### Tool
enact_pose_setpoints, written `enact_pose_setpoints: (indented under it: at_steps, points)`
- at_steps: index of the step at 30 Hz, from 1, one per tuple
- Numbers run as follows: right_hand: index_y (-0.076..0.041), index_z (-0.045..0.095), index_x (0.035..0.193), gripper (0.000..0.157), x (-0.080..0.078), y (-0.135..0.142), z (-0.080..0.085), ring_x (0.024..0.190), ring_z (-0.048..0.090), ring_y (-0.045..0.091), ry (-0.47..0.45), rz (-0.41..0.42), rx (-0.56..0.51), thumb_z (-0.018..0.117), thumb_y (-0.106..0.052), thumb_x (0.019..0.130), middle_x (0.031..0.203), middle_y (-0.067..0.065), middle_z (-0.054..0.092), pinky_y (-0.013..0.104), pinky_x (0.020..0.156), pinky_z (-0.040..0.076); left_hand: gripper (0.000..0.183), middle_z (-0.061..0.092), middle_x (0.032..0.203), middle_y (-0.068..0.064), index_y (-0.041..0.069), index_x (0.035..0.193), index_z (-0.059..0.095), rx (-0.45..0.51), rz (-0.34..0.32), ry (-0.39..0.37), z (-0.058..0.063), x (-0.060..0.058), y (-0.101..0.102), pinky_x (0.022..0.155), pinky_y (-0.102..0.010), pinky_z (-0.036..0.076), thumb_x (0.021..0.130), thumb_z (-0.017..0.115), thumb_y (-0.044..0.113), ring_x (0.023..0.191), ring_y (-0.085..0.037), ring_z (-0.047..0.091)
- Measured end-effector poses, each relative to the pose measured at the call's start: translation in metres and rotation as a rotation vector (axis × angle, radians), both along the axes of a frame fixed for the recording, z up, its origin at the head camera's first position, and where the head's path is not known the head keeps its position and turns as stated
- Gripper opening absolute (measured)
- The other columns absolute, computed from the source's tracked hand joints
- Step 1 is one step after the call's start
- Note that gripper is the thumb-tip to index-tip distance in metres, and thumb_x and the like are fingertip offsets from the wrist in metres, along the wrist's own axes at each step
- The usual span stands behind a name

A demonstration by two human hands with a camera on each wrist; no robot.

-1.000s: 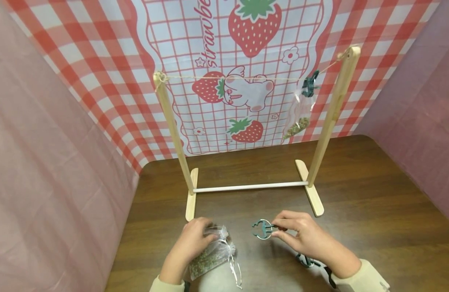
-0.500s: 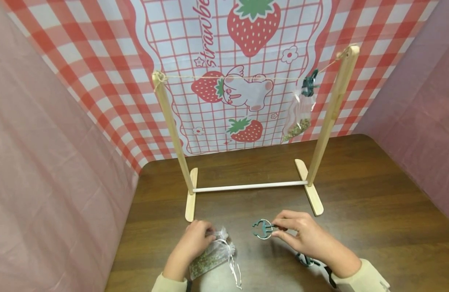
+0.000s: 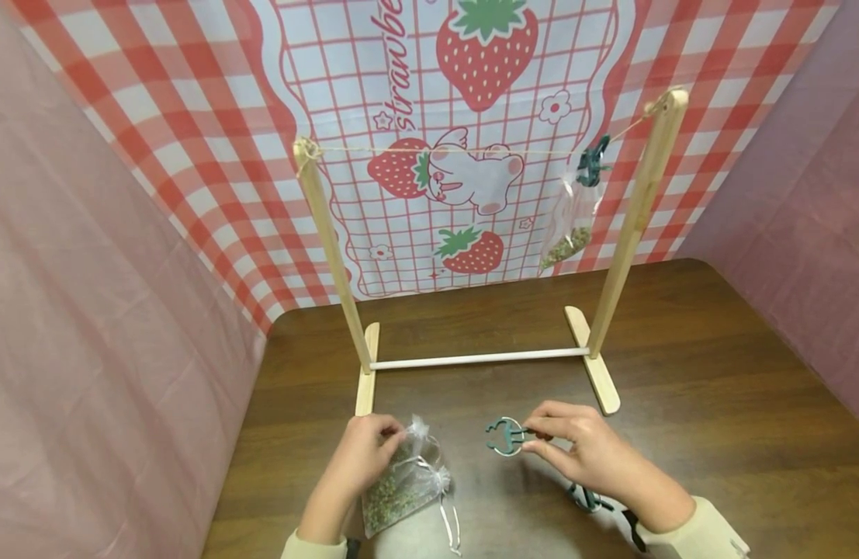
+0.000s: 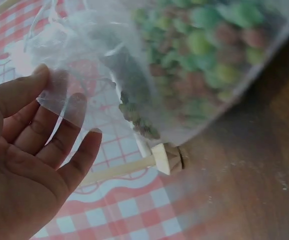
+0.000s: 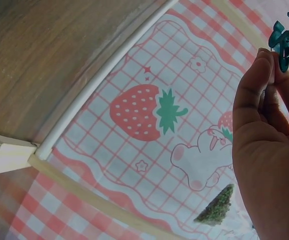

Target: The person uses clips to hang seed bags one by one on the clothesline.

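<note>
My left hand point(image 3: 359, 460) pinches the gathered top edge of a sheer drawstring bag point(image 3: 400, 494) at the front of the table. In the left wrist view, green, yellow and brown bits show through the bag point(image 4: 199, 60), and thumb and fingers hold its thin mesh. My right hand point(image 3: 584, 444) pinches a green plastic clip point(image 3: 504, 436) by its handles, with the clip's curved ends pointing left towards the bag. Another green clip point(image 3: 588, 498) lies partly hidden under the right wrist. The right wrist view shows the held clip point(image 5: 284, 40) at its upper right.
A wooden stand point(image 3: 635, 225) with a string point(image 3: 464, 149) across its top stands behind my hands. Near its right post, a green clip point(image 3: 593, 161) holds a second sheer bag point(image 3: 570, 225) on the string. A white rod point(image 3: 478, 359) joins the stand's feet.
My left hand has shifted slightly left, and the bag's top edge now stretches out more from its fingertips. The right hand and its clip have hardly moved.
</note>
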State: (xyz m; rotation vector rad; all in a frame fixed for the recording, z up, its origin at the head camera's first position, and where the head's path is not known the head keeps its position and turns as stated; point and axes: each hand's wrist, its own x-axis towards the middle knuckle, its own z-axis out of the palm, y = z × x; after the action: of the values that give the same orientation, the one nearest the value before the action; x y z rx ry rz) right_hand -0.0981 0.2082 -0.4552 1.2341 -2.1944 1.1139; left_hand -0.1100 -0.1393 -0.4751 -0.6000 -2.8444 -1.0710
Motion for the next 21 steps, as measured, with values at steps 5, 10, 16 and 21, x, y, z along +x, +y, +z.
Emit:
enact_pose_setpoints:
  at_steps: [5, 10, 16, 21]
  points:
    - [-0.008, 0.077, 0.099, 0.016, -0.002, 0.002, 0.001, 0.075, 0.063, 0.007, 0.053, -0.011, -0.023, 0.084, -0.008, 0.084, 0.095, -0.005, 0.067, 0.016, 0.064, 0.052, 0.007, 0.069, 0.076, 0.005, 0.004, 0.083, 0.076, 0.113, 0.050, 0.033, 0.005, 0.001, 0.004, 0.061, -0.028, 0.054, 0.088, 0.077, 0.000, 0.066, -0.006, 0.059]
    - [-0.007, 0.076, 0.099, 0.011, -0.004, 0.004, 0.005, 0.075, 0.062, 0.004, 0.058, -0.015, -0.033, 0.080, -0.015, 0.091, 0.094, -0.002, 0.068, 0.012, 0.063, 0.050, 0.009, 0.068, 0.074, 0.006, 0.005, 0.081, 0.076, 0.181, 0.095, 0.123, 0.010, -0.001, 0.009, 0.063, -0.034, 0.056, 0.087, 0.078, -0.001, 0.066, -0.006, 0.061]
    - [-0.010, 0.076, 0.099, 0.011, -0.007, 0.007, 0.014, 0.075, 0.061, 0.003, 0.093, -0.024, -0.024, 0.081, -0.014, 0.089, 0.095, -0.004, 0.068, 0.011, 0.063, 0.048, 0.014, 0.070, 0.076, 0.003, 0.007, 0.079, 0.074, 0.255, 0.133, 0.254, 0.017, -0.005, 0.014, 0.063, -0.040, 0.058, 0.083, 0.079, -0.005, 0.068, -0.008, 0.063]
    - [-0.012, 0.076, 0.099, 0.010, -0.010, 0.011, 0.022, 0.075, 0.060, 0.003, 0.116, -0.040, -0.007, 0.079, -0.017, 0.091, 0.097, -0.006, 0.067, 0.011, 0.062, 0.048, 0.014, 0.071, 0.077, 0.002, 0.006, 0.079, 0.075, 0.301, 0.177, 0.317, 0.023, -0.010, 0.019, 0.059, -0.030, 0.055, 0.081, 0.081, -0.006, 0.066, -0.009, 0.063]
